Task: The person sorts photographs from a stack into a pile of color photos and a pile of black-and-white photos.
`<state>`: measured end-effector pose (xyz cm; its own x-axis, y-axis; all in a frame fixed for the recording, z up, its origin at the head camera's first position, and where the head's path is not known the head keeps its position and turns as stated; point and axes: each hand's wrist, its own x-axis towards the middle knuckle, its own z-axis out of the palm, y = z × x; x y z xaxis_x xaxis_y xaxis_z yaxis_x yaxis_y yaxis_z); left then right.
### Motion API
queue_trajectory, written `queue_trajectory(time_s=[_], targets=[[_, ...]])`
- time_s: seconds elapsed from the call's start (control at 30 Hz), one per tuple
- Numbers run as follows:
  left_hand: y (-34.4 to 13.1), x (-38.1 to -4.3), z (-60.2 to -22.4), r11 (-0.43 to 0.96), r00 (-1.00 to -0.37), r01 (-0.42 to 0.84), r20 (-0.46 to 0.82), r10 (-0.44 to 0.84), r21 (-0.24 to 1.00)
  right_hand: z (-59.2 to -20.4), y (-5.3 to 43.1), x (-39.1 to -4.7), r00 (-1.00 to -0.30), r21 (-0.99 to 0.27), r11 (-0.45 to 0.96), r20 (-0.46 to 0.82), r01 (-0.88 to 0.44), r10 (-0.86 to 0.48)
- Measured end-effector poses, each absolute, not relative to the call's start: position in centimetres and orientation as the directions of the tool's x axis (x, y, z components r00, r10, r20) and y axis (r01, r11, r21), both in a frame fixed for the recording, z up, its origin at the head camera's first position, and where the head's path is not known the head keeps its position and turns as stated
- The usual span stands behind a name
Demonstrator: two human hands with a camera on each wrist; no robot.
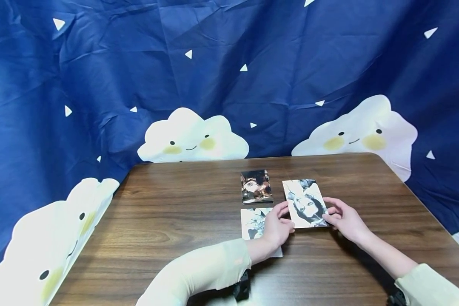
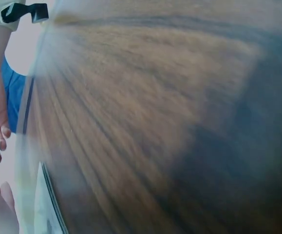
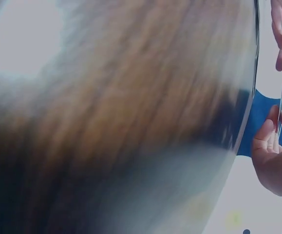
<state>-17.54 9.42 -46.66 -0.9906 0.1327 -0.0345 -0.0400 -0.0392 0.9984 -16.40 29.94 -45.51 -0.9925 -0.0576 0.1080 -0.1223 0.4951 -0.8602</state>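
Both hands hold a black-and-white picture card (image 1: pixel 305 206) printed with a face, raised over the table. My left hand (image 1: pixel 277 227) pinches its lower left side, and my right hand (image 1: pixel 346 221) grips the right edge between thumb and fingers. Edge-on, the thin card (image 3: pixel 281 109) spans between the two hands in the right wrist view. Partly hidden under my left hand and wrist lies a pale stack of picture cards (image 1: pixel 249 221); its layered side (image 2: pixel 53 200) shows in the left wrist view.
A dark, glossy picture-card pile (image 1: pixel 257 187) lies just beyond the pale stack. Everything rests on a brown wooden table (image 1: pixel 168 212). Behind it hangs a blue cloth (image 1: pixel 214 85) with white clouds and triangles.
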Motion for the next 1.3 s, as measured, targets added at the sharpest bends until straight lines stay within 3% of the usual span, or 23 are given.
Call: queue_trajectory(time_s=[0.4,0.7,1.3], targets=[[5.7,-17.8,-46.5,-0.13,-0.972,-0.061,-0.03,0.233,0.99,-45.0,27.9,-16.6,-0.984,-0.906,0.387,0.146,-0.173,-0.099],[2.5,-17.9,-45.6,-0.17,-0.952,-0.067,-0.013,0.305,0.983,-44.1,26.4,-16.8,-0.96,-0.93,0.293,0.155,-0.221,-0.232],[-3.4,-17.3,-45.8,-0.097,-0.945,-0.079,-0.043,0.326,0.992,-44.3,21.6,-17.0,-0.929,-0.953,0.206,0.141,-0.22,-0.341]])
